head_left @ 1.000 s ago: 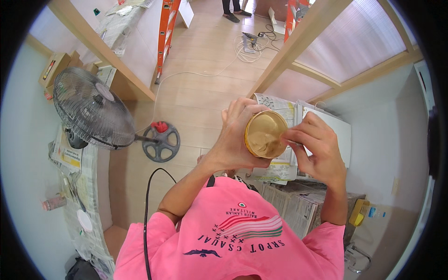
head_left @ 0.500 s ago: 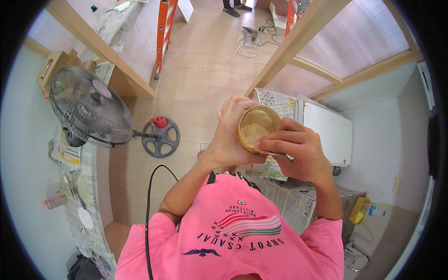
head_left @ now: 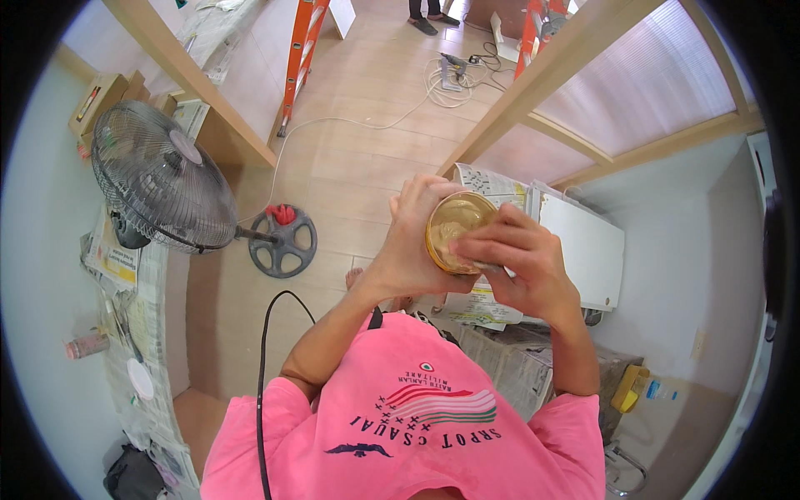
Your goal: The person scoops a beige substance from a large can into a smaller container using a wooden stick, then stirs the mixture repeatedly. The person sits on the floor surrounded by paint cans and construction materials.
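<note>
A round open tin [head_left: 455, 218] with a yellowish rim and thick beige paste inside is held tilted in front of my chest. My left hand [head_left: 414, 229] wraps round its left side and underneath. My right hand [head_left: 518, 254] is closed at the right part of the rim, with its fingers pinched over the opening. Between those fingers sits a small thin, pale-edged tool [head_left: 493, 268], mostly hidden by them, so its kind is unclear. The fingertips reach over the paste.
A black fan [head_left: 167, 179] leans over a newspaper-covered counter [head_left: 137, 292] on the left. An orange ladder [head_left: 302, 62], a cable coil [head_left: 450, 87] and a drill [head_left: 452, 62] are farther off. A white cabinet [head_left: 579, 242] stands right; another person's feet [head_left: 433, 22] show at the top.
My right hand has shifted slightly and curled tighter over the rim, covering more of the thin tool. The tin stays in my left hand. The whole view has moved a little.
</note>
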A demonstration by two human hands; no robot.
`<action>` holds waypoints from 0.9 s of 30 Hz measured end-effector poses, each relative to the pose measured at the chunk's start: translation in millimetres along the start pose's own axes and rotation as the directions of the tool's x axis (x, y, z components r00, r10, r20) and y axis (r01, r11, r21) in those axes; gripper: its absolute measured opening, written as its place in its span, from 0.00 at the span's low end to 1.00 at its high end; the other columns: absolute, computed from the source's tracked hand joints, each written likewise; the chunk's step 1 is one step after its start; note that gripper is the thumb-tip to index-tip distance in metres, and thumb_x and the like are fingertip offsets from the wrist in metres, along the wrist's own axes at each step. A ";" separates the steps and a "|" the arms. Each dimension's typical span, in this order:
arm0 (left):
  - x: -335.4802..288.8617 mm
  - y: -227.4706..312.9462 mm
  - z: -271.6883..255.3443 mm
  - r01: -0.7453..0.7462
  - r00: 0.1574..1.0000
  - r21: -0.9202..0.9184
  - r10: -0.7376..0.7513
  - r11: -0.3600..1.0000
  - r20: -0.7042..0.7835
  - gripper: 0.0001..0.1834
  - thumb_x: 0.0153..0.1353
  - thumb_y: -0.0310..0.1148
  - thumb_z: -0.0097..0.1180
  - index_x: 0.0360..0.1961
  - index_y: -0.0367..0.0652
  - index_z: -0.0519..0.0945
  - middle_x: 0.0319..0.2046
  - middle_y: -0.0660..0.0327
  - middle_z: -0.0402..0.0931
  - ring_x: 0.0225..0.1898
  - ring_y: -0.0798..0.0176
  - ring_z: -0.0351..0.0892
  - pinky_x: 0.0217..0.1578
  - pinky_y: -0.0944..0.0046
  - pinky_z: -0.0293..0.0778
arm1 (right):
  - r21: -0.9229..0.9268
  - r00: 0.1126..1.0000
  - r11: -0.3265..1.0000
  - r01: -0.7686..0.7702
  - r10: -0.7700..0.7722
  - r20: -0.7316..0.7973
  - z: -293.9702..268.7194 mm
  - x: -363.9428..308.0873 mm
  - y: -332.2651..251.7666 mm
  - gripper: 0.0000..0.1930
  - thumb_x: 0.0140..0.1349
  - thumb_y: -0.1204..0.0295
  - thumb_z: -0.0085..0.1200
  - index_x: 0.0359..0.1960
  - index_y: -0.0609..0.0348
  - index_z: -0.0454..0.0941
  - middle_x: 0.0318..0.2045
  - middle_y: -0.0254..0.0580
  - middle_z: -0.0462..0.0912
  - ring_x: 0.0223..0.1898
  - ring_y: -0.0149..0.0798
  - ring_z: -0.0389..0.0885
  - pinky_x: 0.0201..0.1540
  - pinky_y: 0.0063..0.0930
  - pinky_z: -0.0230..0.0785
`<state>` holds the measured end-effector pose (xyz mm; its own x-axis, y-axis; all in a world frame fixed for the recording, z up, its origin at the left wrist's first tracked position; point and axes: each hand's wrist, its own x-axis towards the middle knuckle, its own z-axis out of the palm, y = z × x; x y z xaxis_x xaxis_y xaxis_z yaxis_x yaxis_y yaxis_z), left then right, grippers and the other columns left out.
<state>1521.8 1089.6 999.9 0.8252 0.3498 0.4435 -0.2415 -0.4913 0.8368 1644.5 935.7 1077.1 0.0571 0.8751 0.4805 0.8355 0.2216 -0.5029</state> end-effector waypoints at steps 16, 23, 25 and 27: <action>-3.5 -1.1 1.3 -0.008 1.000 -0.037 0.008 0.999 -0.005 0.52 0.28 0.38 0.83 0.61 0.48 0.74 0.54 0.58 0.71 0.60 0.50 0.69 0.60 0.47 0.60 | -0.060 0.995 0.993 -0.103 0.103 0.006 -20.1 -14.3 -1.1 0.18 0.44 0.86 0.59 0.39 0.60 0.87 0.36 0.42 0.87 0.34 0.45 0.78 0.35 0.35 0.73; -8.0 1.6 0.1 0.013 1.000 -0.002 -0.013 1.000 0.006 0.52 0.29 0.38 0.82 0.62 0.49 0.72 0.54 0.58 0.70 0.61 0.49 0.68 0.60 0.45 0.58 | -0.097 0.992 0.988 -0.124 0.126 0.020 -22.1 -15.5 -11.2 0.18 0.44 0.85 0.60 0.40 0.61 0.87 0.38 0.40 0.88 0.34 0.44 0.77 0.35 0.36 0.73; -7.1 3.1 1.0 -0.009 1.000 -0.019 0.010 1.000 0.020 0.52 0.29 0.39 0.83 0.62 0.49 0.72 0.54 0.58 0.70 0.62 0.49 0.68 0.61 0.45 0.58 | -0.140 0.989 0.979 -0.149 0.148 -0.016 -23.1 -15.5 -12.4 0.18 0.44 0.85 0.61 0.40 0.60 0.88 0.38 0.40 0.89 0.34 0.44 0.77 0.35 0.36 0.73; -6.5 5.2 1.6 -0.014 0.999 -0.027 0.015 1.000 0.030 0.52 0.29 0.39 0.83 0.62 0.49 0.72 0.54 0.57 0.70 0.62 0.49 0.67 0.61 0.45 0.58 | -0.127 0.990 0.982 -0.136 0.132 -0.040 -14.5 -8.5 -12.4 0.17 0.45 0.85 0.61 0.40 0.60 0.88 0.38 0.40 0.89 0.34 0.44 0.77 0.36 0.36 0.73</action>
<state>1516.0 1083.5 1000.9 0.8364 0.3184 0.4462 -0.2668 -0.4745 0.8388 1641.6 919.3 1089.7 0.1889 0.8788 0.4382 0.8827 0.0436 -0.4679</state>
